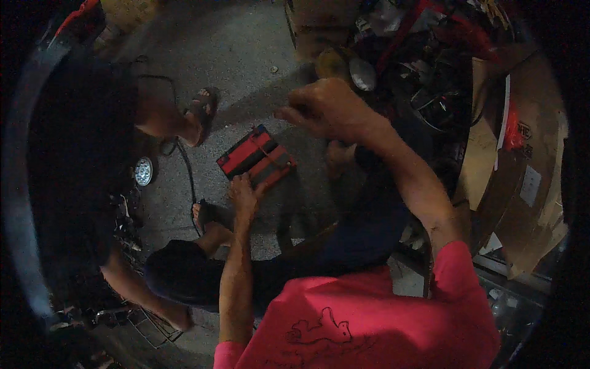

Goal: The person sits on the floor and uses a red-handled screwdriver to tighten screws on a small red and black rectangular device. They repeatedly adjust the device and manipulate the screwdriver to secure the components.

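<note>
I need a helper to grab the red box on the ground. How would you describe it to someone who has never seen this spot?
Look at the grey concrete floor in front of the seated person in the pink shirt. Under their left hand lies a flat rectangular case, the only thing there striped red and black.

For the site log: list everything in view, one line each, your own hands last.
Flat box: one, red with black bands, on the concrete floor, centre.
Round lamp: one, silvery, left, by a black cable.
Cardboard sheets: several, brown, right.
Tangle of wires and parts: dark, upper right.
Other person: one, dark clothes, left, sandalled foot on the floor.
Left hand: resting on the box's near edge.
Right hand: raised above the floor, fingers curled; whether it holds anything is unclear.
</note>
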`<action>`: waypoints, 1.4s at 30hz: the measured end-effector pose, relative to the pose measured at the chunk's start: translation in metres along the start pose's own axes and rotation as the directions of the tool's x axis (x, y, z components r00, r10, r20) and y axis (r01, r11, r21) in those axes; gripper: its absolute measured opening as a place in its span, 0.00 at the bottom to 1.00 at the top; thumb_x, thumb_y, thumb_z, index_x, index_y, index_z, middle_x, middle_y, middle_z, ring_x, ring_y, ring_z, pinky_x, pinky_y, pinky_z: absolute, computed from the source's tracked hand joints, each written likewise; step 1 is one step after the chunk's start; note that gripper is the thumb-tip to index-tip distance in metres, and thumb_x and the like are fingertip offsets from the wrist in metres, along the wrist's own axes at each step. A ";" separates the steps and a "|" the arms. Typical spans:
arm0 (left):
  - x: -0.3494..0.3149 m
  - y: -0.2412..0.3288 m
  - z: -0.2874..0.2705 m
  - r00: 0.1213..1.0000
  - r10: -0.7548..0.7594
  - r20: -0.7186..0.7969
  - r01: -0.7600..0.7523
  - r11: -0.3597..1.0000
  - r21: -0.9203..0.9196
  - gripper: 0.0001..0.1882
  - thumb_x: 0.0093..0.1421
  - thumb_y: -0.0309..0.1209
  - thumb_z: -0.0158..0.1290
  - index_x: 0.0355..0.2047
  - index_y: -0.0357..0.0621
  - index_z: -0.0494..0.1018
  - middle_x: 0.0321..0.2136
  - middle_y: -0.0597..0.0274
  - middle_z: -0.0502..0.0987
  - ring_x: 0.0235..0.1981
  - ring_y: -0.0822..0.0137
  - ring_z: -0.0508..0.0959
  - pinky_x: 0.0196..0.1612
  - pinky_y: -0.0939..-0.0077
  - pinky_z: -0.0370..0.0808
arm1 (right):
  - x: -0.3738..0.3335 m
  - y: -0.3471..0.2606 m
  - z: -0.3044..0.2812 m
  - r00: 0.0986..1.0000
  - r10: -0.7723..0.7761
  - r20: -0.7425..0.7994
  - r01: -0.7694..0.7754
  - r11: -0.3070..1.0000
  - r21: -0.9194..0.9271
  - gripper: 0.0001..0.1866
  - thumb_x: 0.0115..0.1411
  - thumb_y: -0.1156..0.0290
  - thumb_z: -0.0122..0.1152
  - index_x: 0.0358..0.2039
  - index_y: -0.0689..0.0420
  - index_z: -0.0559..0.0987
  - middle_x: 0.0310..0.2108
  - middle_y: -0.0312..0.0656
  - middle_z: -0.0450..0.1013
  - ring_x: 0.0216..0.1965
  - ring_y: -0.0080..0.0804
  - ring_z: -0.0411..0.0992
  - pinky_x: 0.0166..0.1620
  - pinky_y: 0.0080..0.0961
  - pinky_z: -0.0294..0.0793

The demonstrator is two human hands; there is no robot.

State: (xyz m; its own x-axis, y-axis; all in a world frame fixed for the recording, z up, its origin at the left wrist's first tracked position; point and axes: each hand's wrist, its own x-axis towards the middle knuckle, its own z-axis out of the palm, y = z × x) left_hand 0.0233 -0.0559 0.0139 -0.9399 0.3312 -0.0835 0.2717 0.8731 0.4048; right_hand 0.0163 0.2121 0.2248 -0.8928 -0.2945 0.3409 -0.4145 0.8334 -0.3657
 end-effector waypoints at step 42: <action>0.016 0.044 0.028 0.755 -0.265 0.599 0.629 0.038 -0.776 0.07 0.57 0.26 0.53 0.31 0.32 0.75 0.24 0.59 0.77 0.23 0.71 0.76 0.26 0.79 0.71 | -0.085 0.014 0.196 0.286 0.735 0.615 -0.912 0.014 0.409 0.12 0.48 0.69 0.70 0.31 0.61 0.80 0.24 0.39 0.76 0.21 0.24 0.72 0.23 0.23 0.71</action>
State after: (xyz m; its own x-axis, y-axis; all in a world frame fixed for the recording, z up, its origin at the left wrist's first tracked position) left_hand 0.0256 -0.0027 0.0051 -0.6580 0.2331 -0.7160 -0.7417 -0.0366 0.6697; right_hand 0.0517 0.1576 0.0212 -0.6688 0.2406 -0.7035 0.7369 0.0887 -0.6702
